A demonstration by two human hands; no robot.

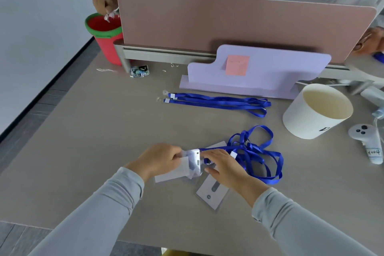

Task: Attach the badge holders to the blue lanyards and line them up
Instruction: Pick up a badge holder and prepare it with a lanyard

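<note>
Between both hands, over the table (87, 131), the left hand (160, 159) pinches a clear badge holder (192, 160); the right hand (223, 165) pinches a blue lanyard (257, 158) clip against it.

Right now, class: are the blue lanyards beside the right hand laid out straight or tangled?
Tangled. The blue lanyards beside the right hand loop over each other in a heap.
</note>
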